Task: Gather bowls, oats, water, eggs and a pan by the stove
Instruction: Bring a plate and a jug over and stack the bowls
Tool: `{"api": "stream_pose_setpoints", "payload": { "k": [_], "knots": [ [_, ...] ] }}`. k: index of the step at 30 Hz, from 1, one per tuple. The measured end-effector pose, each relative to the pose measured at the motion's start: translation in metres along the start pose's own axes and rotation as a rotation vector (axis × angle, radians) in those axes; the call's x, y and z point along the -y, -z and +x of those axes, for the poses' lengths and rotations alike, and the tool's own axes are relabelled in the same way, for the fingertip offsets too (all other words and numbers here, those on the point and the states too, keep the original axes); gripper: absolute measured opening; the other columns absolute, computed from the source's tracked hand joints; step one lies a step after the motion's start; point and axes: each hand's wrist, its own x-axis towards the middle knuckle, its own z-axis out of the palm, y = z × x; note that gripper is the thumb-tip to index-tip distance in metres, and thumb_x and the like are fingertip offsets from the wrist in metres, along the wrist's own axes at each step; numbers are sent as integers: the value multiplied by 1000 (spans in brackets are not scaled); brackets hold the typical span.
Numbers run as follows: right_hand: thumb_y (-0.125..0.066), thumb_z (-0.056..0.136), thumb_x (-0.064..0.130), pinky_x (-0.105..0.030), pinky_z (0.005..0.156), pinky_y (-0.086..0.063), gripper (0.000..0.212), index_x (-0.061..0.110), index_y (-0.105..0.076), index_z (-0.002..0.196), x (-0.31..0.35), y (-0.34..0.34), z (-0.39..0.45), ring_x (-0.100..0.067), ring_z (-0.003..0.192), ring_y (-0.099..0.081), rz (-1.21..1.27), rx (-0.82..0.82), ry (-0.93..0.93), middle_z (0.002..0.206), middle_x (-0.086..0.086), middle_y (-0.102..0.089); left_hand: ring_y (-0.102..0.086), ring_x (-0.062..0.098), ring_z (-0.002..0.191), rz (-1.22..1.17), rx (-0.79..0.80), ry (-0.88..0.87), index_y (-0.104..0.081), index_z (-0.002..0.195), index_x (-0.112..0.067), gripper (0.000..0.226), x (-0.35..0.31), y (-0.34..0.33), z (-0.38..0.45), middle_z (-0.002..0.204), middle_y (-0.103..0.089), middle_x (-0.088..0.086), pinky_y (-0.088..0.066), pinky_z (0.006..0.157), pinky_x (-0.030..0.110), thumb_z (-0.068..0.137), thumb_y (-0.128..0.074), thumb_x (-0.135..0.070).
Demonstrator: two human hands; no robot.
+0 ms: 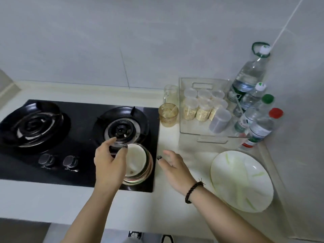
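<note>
A stack of bowls [138,160], the top one white inside, stands on the front right corner of the black gas stove [78,130]. My left hand [108,160] lies against the stack's left side, fingers loosely extended and the thumb at the rim. My right hand [173,165] hovers just right of the stack with relaxed fingers, not touching it. Small jars of oats [201,111] stand in a clear plastic bin [182,102] at the back right. Several water bottles [249,76] stand in the corner beside the bin. No eggs or pan are in view.
A white plate with green streaks [242,179] lies on the counter at the right. An amber glass [168,114] and a clear mug [170,92] stand between stove and bin. The right burner [122,127] is just behind the bowls. Walls close the back and right.
</note>
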Motion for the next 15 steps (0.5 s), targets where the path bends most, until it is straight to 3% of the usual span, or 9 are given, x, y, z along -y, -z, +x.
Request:
{"api": "stream_pose_setpoints", "payload": {
  "k": [3,4,6,9,12,15],
  "knots": [
    [-53,70,67,-43,112,-34,81,32,-38,141,6,-24,14,-13,134,-37,201,53,-147,148,7,-36,-45,19,122,-85,75,291,-46,138,-24,55,30,17,17,140,-45,0,-38,98,36,87,-62,-38],
    [-54,73,65,-45,113,-33,79,33,-37,143,6,-29,18,-12,136,-36,256,61,-167,149,9,-36,-44,18,120,-133,121,382,-45,140,-25,58,36,18,21,140,-46,0,-39,99,39,86,-61,-43],
    [-54,87,54,-47,113,-33,65,36,-34,145,4,-40,26,-11,138,-33,326,72,-196,149,15,-35,-44,21,116,-201,209,506,-52,128,-27,41,46,20,27,131,-51,-1,-39,102,48,91,-56,-43],
    [-50,93,51,-51,108,-37,62,39,-26,148,3,-49,34,-17,138,-33,430,119,-285,141,18,-36,-52,24,114,-257,338,602,-63,104,-30,19,53,16,32,112,-61,-2,-41,99,53,92,-54,-42],
    [-54,88,56,-50,100,-43,68,40,-26,148,-1,-56,39,-24,134,-41,507,113,-355,148,11,-37,-56,26,111,-295,420,656,-63,109,-25,28,59,16,38,112,-64,1,-40,103,55,89,-59,-45],
    [-63,66,66,-45,88,-47,85,39,-36,142,-10,-60,42,-25,129,-46,550,88,-377,145,9,-44,-58,25,108,-303,439,697,-62,108,-25,28,66,14,46,113,-64,4,-44,99,53,87,-63,-42]
  ]
}}
